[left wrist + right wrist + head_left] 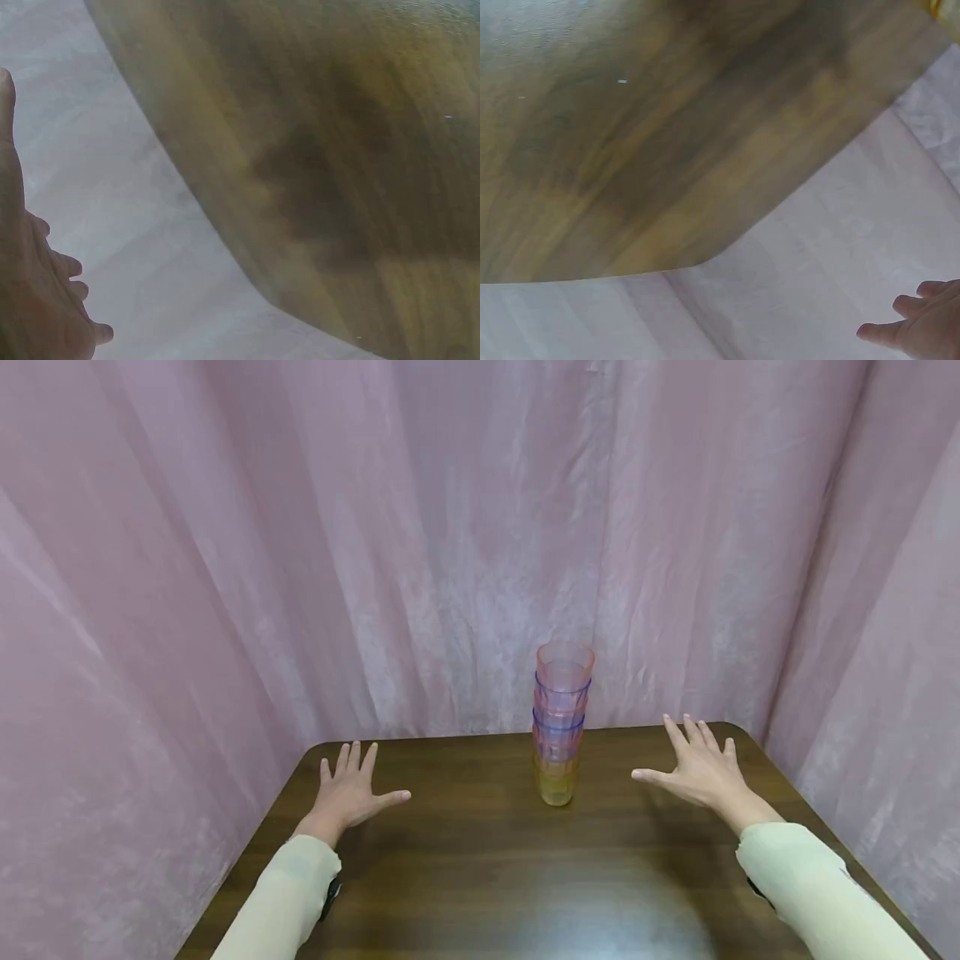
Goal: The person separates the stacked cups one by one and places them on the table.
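A tall stack of nested clear plastic cups (pixel 561 727) stands upright on the brown table, right of centre and near its back edge. Pink and purple cups alternate above a yellow one at the bottom. My left hand (pixel 348 793) is held over the table's left side, fingers spread, holding nothing. On the other side, my right hand (pixel 703 768) hovers with spread fingers to the right of the stack, apart from it. In the right wrist view a bit of the yellow cup (pixel 951 16) shows at the top corner.
The wooden table (pixel 480 860) has a glossy top and rounded back corners. Pink curtains (pixel 480 543) hang close behind it and along both sides. Both forearms wear pale sleeves, with a dark band partly visible at each wrist.
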`<state>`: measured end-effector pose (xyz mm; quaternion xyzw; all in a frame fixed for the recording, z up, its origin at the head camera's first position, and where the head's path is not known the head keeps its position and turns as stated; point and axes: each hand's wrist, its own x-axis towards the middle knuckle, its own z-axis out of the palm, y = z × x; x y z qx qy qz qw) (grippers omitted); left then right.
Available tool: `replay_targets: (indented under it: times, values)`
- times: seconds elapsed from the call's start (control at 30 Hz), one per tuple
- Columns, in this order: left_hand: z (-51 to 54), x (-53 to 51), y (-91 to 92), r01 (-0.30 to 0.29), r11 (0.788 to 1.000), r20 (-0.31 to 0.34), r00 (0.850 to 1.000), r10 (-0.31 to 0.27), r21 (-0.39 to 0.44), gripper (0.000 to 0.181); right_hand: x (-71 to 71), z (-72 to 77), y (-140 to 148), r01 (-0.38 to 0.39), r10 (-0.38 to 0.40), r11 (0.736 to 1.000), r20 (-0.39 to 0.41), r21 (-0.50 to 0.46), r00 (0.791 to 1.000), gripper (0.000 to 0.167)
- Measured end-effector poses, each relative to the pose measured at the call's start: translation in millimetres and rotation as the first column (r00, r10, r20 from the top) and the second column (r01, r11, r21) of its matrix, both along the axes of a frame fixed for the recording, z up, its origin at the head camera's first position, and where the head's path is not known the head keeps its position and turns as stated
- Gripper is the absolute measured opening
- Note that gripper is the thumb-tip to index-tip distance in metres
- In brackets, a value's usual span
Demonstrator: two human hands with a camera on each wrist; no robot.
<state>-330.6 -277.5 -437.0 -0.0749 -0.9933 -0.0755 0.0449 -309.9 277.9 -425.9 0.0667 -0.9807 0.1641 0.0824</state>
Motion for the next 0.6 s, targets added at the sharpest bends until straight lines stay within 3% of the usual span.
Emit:
replay_targets:
  times: [0.1,0.6]
  values:
    - [8.2,-4.3,4.0,0.011,1.000,-0.010,1.000,-0.011,-0.003,0.123,-3.2,12.2,-6.9,-0.003,0.003,1.000,-0.001,-0.029,1.000,0.123]
    - [26.8,-4.8,28.7,0.036,0.999,0.004,0.999,-0.036,0.032,0.123,-17.1,38.2,-64.5,-0.081,0.070,0.985,-0.075,-0.151,0.995,0.118]
